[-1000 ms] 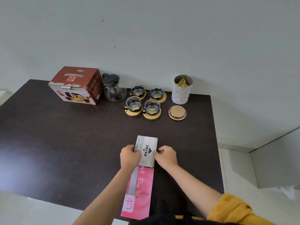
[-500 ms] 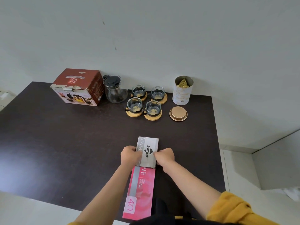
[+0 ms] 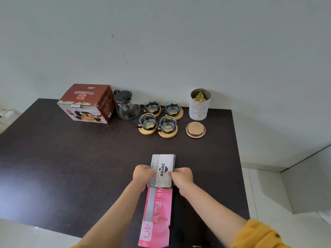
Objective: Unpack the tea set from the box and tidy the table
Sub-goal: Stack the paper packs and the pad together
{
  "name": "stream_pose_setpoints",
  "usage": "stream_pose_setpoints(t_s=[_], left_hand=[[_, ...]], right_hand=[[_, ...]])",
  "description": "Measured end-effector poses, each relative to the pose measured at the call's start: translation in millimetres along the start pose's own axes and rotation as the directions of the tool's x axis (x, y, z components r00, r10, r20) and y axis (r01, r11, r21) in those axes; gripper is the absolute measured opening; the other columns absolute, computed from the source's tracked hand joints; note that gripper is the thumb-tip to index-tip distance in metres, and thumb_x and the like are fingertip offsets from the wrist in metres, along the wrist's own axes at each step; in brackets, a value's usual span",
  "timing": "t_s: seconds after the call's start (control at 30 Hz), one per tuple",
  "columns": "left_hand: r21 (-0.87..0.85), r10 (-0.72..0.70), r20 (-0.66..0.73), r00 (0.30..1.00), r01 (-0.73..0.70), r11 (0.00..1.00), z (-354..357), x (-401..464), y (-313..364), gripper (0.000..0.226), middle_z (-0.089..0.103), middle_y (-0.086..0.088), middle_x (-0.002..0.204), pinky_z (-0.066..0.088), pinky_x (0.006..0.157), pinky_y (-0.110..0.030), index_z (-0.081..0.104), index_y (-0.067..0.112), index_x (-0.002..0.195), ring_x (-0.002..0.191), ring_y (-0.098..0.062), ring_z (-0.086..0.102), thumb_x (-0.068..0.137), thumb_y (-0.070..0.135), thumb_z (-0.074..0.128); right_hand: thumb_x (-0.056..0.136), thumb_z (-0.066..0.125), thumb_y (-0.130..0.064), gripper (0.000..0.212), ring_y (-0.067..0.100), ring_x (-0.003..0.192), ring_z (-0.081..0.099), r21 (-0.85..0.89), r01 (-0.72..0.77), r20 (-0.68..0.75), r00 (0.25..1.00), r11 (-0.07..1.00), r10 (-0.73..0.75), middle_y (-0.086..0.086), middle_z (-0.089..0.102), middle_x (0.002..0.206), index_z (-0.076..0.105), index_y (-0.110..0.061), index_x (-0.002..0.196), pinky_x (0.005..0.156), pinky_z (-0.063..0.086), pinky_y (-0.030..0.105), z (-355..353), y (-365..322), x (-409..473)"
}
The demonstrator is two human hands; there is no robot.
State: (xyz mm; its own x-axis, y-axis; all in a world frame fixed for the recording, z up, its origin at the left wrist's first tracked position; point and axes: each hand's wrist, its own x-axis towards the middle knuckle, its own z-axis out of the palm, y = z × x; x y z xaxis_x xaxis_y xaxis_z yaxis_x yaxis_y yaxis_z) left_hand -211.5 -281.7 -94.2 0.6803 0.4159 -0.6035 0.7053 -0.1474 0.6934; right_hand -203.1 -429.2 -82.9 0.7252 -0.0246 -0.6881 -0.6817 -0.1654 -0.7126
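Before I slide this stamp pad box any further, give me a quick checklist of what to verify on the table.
1. Grip: left hand and right hand both pinch the grey stamp pad box at its sides: ok.
2. Pink box under it: near end overhangs the table edge: not ok.
3. Path ahead: bare tabletop between the box and the four glass cups: ok.
4. Cups on wooden coasters, upright: ok.
5. Tea canister: open, gold lid lying beside it: not ok.
6. Red tea set box emptied: cannot tell.
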Motion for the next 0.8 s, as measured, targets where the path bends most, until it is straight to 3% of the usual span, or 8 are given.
stream_pose_setpoints(t_s=[0.07, 0.13, 0.2, 0.3, 0.4, 0.47, 0.57, 0.8], left_hand=[[-0.02, 0.005, 0.037, 0.999, -0.004, 1.0, 12, -2, 10, 0.005, 0.072, -0.016, 0.076, 0.056, 0.075, -0.053, 0.066, 0.0, 0.073, 0.077, -0.033, 0.071, 0.075, 0.002, 0.063], [-0.036, 0.018, 0.076, 0.997, -0.015, 0.999, 29, -6, 24, 0.001, 0.072, -0.014, 0.075, 0.056, 0.075, -0.051, 0.064, 0.001, 0.076, 0.074, -0.03, 0.071, 0.077, 0.001, 0.063], [-0.041, 0.026, 0.117, 0.993, -0.021, 0.999, 51, -10, 42, 0.004, 0.072, -0.011, 0.077, 0.058, 0.076, -0.047, 0.064, 0.001, 0.075, 0.076, -0.026, 0.071, 0.079, 0.002, 0.065], [-0.012, 0.06, 0.167, 0.984, -0.059, 0.998, 89, -13, 68, 0.006, 0.072, -0.006, 0.079, 0.058, 0.078, -0.044, 0.066, 0.01, 0.077, 0.079, -0.021, 0.07, 0.083, 0.008, 0.065], [0.051, 0.11, 0.202, 0.973, -0.122, 0.991, 126, -12, 92, 0.004, 0.071, -0.006, 0.084, 0.058, 0.078, -0.042, 0.066, 0.008, 0.086, 0.08, -0.019, 0.069, 0.084, 0.011, 0.065], [0.095, 0.124, 0.226, 0.966, -0.149, 0.984, 146, -9, 108, 0.008, 0.07, -0.007, 0.088, 0.058, 0.078, -0.042, 0.066, 0.006, 0.091, 0.082, -0.019, 0.068, 0.084, 0.01, 0.063], [0.126, 0.137, 0.243, 0.96, -0.172, 0.977, 173, 1, 132, 0.006, 0.07, -0.01, 0.092, 0.056, 0.078, -0.039, 0.064, 0.006, 0.087, 0.084, -0.022, 0.068, 0.083, 0.008, 0.06], [0.129, 0.112, 0.211, 0.971, -0.141, 0.982, 226, 35, 195, 0.004, 0.061, -0.003, 0.087, 0.052, 0.068, -0.03, 0.052, 0.016, 0.084, 0.081, -0.018, 0.06, 0.085, 0.013, 0.055]], right_hand=[[0.085, 0.063, 0.0, 0.013, 0.013, 0.067, 0.059, 0.036, 0.03, -0.047, 0.998, 0.999, -0.028, -0.001, 0.063, 0.074, 0.063, -0.013, 0.082, 0.08, 0.058, 0.042, -15, -4, 2], [0.085, 0.063, 0.0, 0.013, 0.014, 0.072, 0.062, 0.041, 0.048, -0.082, 0.996, 0.998, -0.044, 0.004, 0.07, 0.086, 0.068, -0.012, 0.085, 0.073, 0.058, 0.037, -36, -10, 8], [0.085, 0.065, -0.002, 0.019, 0.016, 0.08, 0.065, 0.049, 0.051, -0.122, 0.992, 0.998, -0.045, 0.009, 0.072, 0.103, 0.071, -0.009, 0.102, 0.065, 0.056, 0.03, -60, -16, 15], [0.087, 0.064, -0.003, 0.027, 0.014, 0.081, 0.062, 0.067, 0.061, -0.186, 0.981, 0.996, -0.047, 0.009, 0.07, 0.11, 0.067, -0.008, 0.114, 0.058, 0.05, 0.024, -100, -25, 24], [0.087, 0.063, -0.001, 0.021, 0.017, 0.079, 0.063, 0.106, 0.083, -0.257, 0.965, 0.991, -0.053, 0.012, 0.071, 0.107, 0.07, -0.006, 0.105, 0.061, 0.053, 0.028, -134, -30, 38], [0.085, 0.063, 0.001, 0.015, 0.019, 0.078, 0.066, 0.106, 0.093, -0.283, 0.957, 0.99, -0.06, 0.013, 0.072, 0.101, 0.072, -0.011, 0.085, 0.068, 0.057, 0.035, -151, -35, 49], [0.082, 0.061, 0.002, 0.029, 0.024, 0.081, 0.068, 0.079, 0.121, -0.315, 0.945, 0.99, -0.09, 0.013, 0.073, 0.093, 0.064, -0.02, 0.063, 0.079, 0.058, 0.044, -173, -51, 68], [0.085, 0.06, 0.0, 0.016, 0.01, 0.068, 0.063, 0.018, 0.153, -0.311, 0.94, 0.988, -0.14, 0.002, 0.068, 0.082, 0.072, -0.011, 0.084, 0.064, 0.057, 0.029, -215, -100, 126]])
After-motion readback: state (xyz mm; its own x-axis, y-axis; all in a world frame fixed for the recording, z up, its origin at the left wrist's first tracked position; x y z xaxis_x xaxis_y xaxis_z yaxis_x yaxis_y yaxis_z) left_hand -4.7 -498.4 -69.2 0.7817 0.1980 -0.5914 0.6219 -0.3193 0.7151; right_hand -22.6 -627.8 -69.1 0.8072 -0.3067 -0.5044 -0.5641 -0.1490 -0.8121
